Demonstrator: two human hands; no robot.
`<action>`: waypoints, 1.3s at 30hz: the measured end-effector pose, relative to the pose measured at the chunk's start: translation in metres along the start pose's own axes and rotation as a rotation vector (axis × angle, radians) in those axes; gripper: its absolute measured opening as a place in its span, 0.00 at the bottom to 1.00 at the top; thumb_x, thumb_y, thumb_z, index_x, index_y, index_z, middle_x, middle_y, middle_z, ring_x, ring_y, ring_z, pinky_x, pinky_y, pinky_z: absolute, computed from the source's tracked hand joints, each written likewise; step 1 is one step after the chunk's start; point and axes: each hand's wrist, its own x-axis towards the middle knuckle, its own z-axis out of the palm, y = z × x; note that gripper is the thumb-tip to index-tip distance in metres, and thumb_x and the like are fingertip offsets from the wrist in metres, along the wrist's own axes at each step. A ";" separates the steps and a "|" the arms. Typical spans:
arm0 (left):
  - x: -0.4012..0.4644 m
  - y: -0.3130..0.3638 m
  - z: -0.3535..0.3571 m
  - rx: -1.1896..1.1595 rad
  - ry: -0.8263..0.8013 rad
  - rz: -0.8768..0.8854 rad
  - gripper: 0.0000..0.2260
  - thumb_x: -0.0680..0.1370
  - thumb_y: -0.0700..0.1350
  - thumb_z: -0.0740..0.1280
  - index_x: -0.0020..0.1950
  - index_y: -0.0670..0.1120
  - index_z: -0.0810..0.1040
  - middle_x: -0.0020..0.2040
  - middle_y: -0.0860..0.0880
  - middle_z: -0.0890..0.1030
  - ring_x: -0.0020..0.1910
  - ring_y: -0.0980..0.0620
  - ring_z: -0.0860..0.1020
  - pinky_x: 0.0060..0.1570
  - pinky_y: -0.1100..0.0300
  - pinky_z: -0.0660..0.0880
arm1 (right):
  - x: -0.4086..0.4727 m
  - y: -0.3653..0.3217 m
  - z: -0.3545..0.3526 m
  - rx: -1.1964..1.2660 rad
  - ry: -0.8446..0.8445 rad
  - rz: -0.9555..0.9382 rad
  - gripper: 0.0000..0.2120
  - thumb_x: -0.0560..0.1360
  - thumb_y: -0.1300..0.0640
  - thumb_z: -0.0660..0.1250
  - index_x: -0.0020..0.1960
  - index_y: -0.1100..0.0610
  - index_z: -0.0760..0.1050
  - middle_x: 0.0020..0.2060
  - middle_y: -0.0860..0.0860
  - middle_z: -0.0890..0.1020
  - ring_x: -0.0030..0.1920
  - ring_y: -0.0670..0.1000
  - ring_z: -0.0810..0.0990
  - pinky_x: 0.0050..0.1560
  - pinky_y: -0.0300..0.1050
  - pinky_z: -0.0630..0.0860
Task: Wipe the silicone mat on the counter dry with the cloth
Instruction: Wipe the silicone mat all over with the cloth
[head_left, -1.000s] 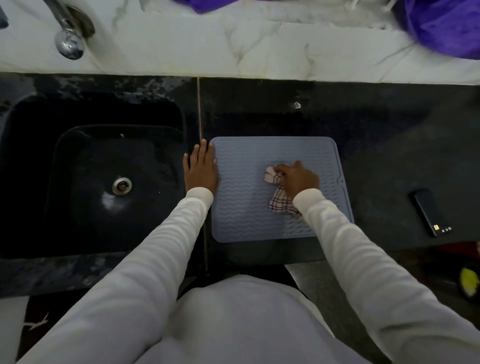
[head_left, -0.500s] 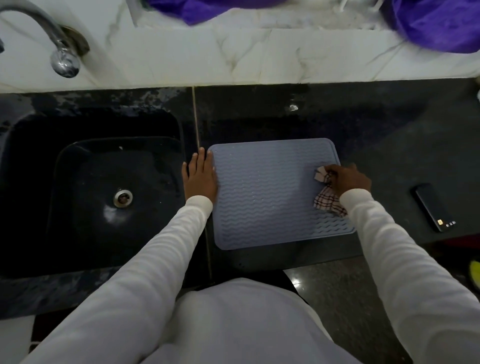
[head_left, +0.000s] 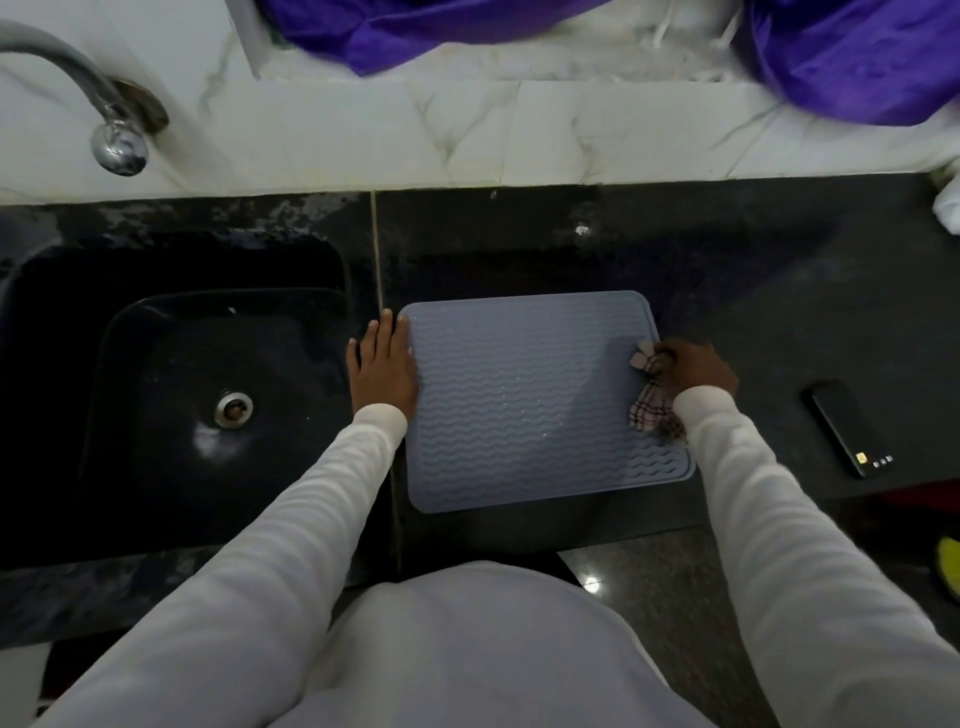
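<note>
The right hand (head_left: 696, 366) has its grip bunched round the cloth (head_left: 649, 400) at the mat's (head_left: 524, 400) three o'clock edge, the flat, straight-fingered left hand (head_left: 382, 366) pinning its nine o'clock edge on the worktop (head_left: 753, 291); droplets mid-mat suggest wiping remains.

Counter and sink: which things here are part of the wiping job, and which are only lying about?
Part of the job:
mat
cloth, gripped by the right hand
left hand, flat at the mat's left edge

Only lying about:
phone
tap
sink
purple fabric
</note>
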 end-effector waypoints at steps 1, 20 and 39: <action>0.000 0.000 -0.001 -0.003 0.001 -0.001 0.23 0.84 0.51 0.46 0.80 0.51 0.50 0.80 0.50 0.51 0.79 0.48 0.50 0.76 0.45 0.44 | -0.005 -0.008 -0.001 0.035 0.015 -0.025 0.14 0.77 0.48 0.58 0.60 0.43 0.76 0.55 0.59 0.77 0.52 0.64 0.78 0.55 0.55 0.75; 0.000 -0.005 -0.004 -0.002 0.002 0.030 0.23 0.84 0.51 0.47 0.80 0.52 0.51 0.80 0.51 0.52 0.78 0.49 0.51 0.76 0.47 0.45 | -0.120 -0.216 0.058 -0.035 -0.137 -0.660 0.16 0.81 0.53 0.56 0.67 0.46 0.72 0.56 0.57 0.73 0.51 0.61 0.79 0.48 0.51 0.75; -0.002 0.000 -0.006 0.004 -0.038 0.016 0.23 0.84 0.52 0.47 0.80 0.53 0.49 0.80 0.51 0.50 0.79 0.49 0.49 0.76 0.46 0.45 | -0.049 -0.073 0.038 -0.141 -0.037 -0.425 0.17 0.80 0.50 0.56 0.68 0.41 0.69 0.56 0.57 0.72 0.46 0.61 0.80 0.46 0.52 0.75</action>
